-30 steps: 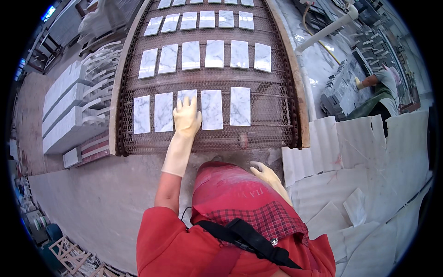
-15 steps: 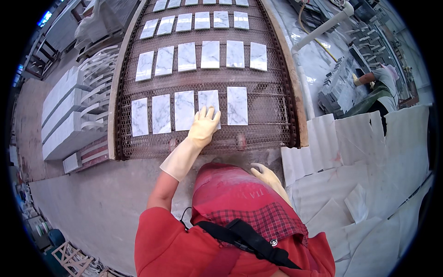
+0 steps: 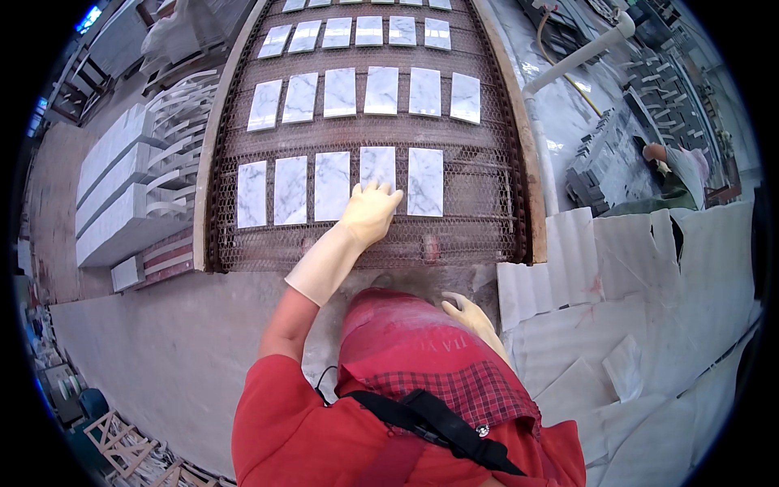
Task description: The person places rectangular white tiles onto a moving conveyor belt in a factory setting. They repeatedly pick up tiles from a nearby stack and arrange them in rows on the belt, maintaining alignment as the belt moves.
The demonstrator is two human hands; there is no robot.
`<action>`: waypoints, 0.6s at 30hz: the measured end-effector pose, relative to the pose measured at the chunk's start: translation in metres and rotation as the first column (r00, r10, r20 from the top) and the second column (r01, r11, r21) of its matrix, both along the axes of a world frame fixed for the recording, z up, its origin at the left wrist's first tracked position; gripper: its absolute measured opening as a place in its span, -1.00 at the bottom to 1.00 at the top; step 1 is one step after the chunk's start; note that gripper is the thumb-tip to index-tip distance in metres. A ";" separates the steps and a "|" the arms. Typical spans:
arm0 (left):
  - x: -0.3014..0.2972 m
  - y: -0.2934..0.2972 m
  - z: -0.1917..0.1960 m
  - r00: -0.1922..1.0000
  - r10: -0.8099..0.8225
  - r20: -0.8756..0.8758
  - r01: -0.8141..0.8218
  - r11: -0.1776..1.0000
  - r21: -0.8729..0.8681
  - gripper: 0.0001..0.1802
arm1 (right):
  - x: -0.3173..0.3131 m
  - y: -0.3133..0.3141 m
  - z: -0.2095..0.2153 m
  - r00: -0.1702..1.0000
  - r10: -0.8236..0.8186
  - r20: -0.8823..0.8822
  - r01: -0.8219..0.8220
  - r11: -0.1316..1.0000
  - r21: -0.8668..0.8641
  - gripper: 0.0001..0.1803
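Note:
My left hand [image 3: 372, 214], in a pale rubber glove, is over the lower part of a white, grey-veined marble tile [image 3: 377, 166], fourth from the left in the nearest row. Its fingers are bent and span the tile's width, with the lower end hidden beneath the hand. Beside it lie a tile [image 3: 332, 187] on the left and another tile [image 3: 426, 183] on the right. All rest flat on a wire-mesh conveyor belt [image 3: 479, 223]. My right hand [image 3: 477, 318], also gloved, hangs beside my red apron with fingers apart, partly hidden, holding nothing visible.
More rows of tiles [image 3: 340, 92] lie farther up the belt, between raised side rails [image 3: 527, 195]. Stacked pale slabs [image 3: 122, 211] stand at left. White sheets [image 3: 617, 284] cover the right side. A co-worker [image 3: 686, 174] bends over dark pieces beyond a white pipe [image 3: 584, 50].
The view has shifted slightly. The tile under my left hand has slid a little away from me, and its fingers look more bent. My right hand stays by the apron. The co-worker bends lower.

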State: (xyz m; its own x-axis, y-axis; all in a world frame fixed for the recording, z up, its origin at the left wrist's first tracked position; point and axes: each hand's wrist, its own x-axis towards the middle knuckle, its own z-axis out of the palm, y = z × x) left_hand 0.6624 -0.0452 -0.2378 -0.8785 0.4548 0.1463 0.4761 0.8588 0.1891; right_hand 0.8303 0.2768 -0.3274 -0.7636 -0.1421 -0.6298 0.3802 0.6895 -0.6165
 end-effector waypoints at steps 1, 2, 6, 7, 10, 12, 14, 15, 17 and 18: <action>0.000 0.004 0.003 1.000 -0.010 -0.003 0.010 1.000 0.027 -0.55 | 0.001 0.001 0.000 1.000 -0.011 -0.004 0.011 1.000 0.006 -0.25; -0.006 0.013 0.003 0.998 -0.025 -0.052 0.030 0.995 0.097 -0.54 | 0.002 0.003 -0.001 1.000 -0.024 -0.006 0.024 1.000 0.007 -0.26; -0.013 0.059 0.006 0.998 0.005 -0.058 -0.003 1.000 0.027 -0.52 | 0.007 0.011 -0.005 0.998 -0.069 -0.009 0.069 0.998 -0.004 -0.26; -0.018 0.068 0.000 0.998 0.033 -0.062 -0.035 0.999 -0.025 -0.50 | 0.008 0.012 -0.003 0.997 -0.076 -0.014 0.076 0.997 -0.007 -0.25; -0.029 0.090 -0.017 0.988 0.129 -0.089 -0.136 0.987 -0.084 -0.46 | 0.017 0.022 -0.006 0.990 -0.136 -0.035 0.135 0.990 -0.045 -0.25; -0.036 0.095 -0.029 0.976 0.198 -0.087 -0.203 0.978 -0.052 -0.43 | 0.023 0.022 0.000 0.985 -0.172 -0.025 0.171 0.985 -0.040 -0.27; -0.026 0.106 -0.021 0.971 0.234 -0.046 -0.233 0.972 0.018 -0.38 | 0.028 0.027 0.002 0.978 -0.206 -0.014 0.206 0.978 -0.022 -0.27; -0.021 0.109 -0.019 0.968 0.249 -0.025 -0.248 0.968 0.048 -0.34 | 0.029 0.029 0.001 0.977 -0.214 -0.013 0.214 0.977 -0.020 -0.27; -0.011 0.112 -0.018 0.960 0.278 -0.026 -0.274 0.957 0.090 -0.26 | 0.031 0.032 -0.001 0.975 -0.221 -0.015 0.220 0.975 -0.024 -0.27; -0.009 0.113 -0.018 0.958 0.284 -0.023 -0.281 0.956 0.085 -0.22 | 0.032 0.034 -0.006 0.977 -0.214 -0.024 0.213 0.976 -0.036 -0.27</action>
